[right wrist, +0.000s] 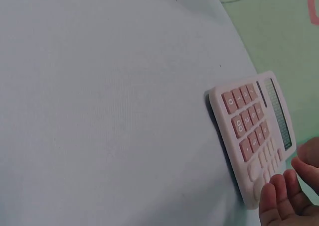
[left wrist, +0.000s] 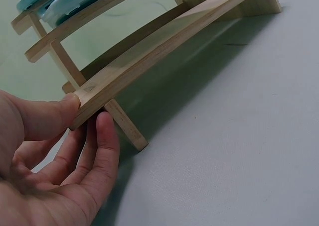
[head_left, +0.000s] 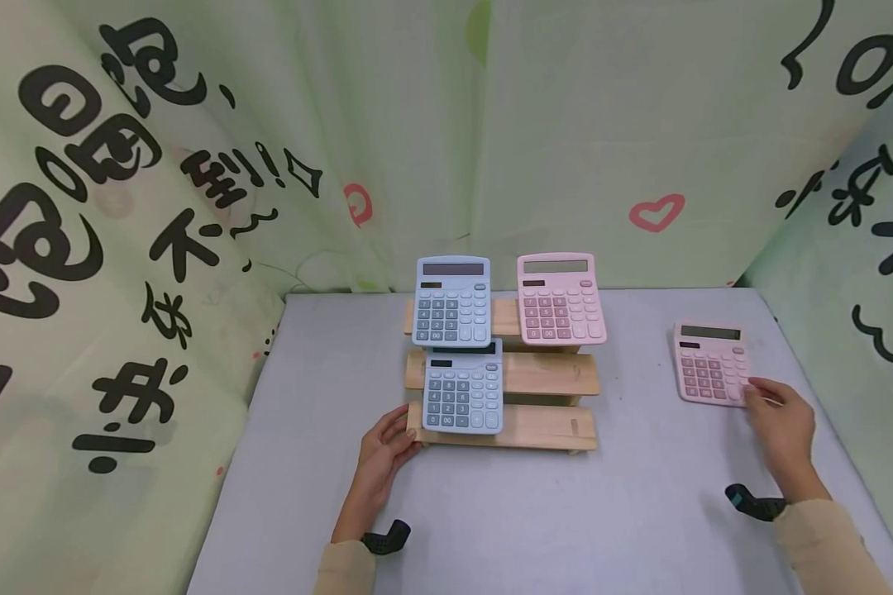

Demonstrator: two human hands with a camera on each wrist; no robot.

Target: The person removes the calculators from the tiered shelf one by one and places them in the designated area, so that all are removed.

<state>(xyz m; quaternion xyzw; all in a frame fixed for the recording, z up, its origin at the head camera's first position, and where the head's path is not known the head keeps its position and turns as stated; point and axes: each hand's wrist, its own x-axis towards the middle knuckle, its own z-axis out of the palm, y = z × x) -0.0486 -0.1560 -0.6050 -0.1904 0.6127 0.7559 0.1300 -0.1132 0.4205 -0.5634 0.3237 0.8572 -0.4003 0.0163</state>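
Note:
My left hand (head_left: 384, 450) holds the left end of the lowest plank of a wooden three-tier stand (head_left: 543, 428). In the left wrist view the thumb (left wrist: 47, 117) lies on the plank's top and the fingers curl underneath. Far to the right, my right hand (head_left: 783, 421) pinches the lower right edge of a pink calculator (head_left: 703, 372) lying face up on the table. Its fingertips (right wrist: 281, 188) overlap that corner in the right wrist view, hiding the contact. On the stand lean a blue calculator (head_left: 452, 310) and a pink calculator (head_left: 561, 310) above, with another blue calculator (head_left: 463, 397) below at left.
A white-covered table (head_left: 506, 512) carries everything. Pale green curtains (head_left: 565, 124) with black lettering and red hearts hang behind it and on both sides. A black wrist camera (head_left: 389, 537) sits on the left wrist, another black wrist camera (head_left: 753, 502) on the right.

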